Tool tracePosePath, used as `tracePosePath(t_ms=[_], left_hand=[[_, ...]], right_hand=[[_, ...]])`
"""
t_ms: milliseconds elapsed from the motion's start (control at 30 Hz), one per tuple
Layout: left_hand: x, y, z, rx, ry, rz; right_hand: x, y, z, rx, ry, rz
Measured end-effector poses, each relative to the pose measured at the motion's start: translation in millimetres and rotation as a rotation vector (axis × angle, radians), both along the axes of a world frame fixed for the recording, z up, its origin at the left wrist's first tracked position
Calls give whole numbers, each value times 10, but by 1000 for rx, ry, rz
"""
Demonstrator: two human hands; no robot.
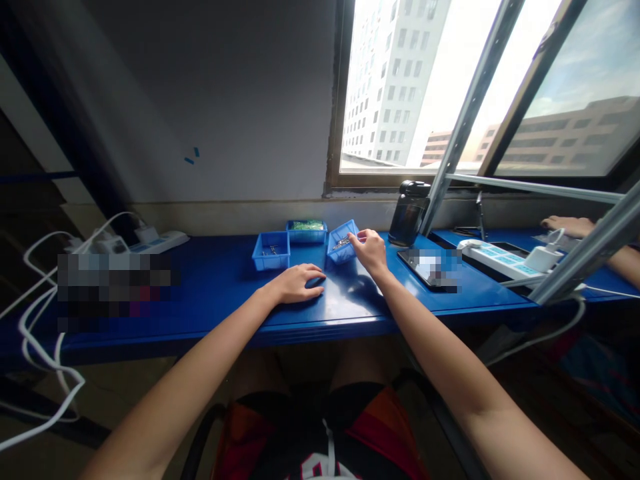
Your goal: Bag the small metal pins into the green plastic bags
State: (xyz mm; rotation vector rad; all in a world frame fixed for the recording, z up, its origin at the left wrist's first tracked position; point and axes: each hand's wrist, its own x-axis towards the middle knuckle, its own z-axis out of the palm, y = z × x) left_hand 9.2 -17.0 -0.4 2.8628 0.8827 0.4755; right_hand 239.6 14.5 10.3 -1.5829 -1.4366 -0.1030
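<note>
My left hand (296, 283) rests on the blue tabletop with its fingers spread, holding nothing. A blue plastic bin (342, 259) with small metal pieces in it sits turned at an angle, and my right hand (371, 252) grips its right side, thumb at the rim. The small pieces (341, 244) look silvery, too small to name. Left of it stands a second blue bin (271, 263) with a few thin metal parts inside. Behind these two, a third blue bin (306, 236) holds green material, possibly in clear plastic.
On the right are a dark bottle (407, 215), a phone (425, 267), a metal shelf post (470, 100) and a white power strip (505, 259). Another person's hand (567, 225) lies beyond. White cables (30, 327) and another power strip (163, 243) are on the left.
</note>
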Motion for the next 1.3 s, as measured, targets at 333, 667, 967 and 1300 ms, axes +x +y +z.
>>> tracePosePath(t_ms=[333,667,967,1300], left_hand=[[5,44,-53,-121,109,106],[12,64,-67,-180,245,141],[18,41,-46,-183,243,150],[-10,14,-32,-231,247,216]], right_hand=[[-58,32,-49,101,-23,102],[-86,2,-33,147,-32,135],[-134,-53,5,168,-31,184],[-172,-65,8,174,-102,209]])
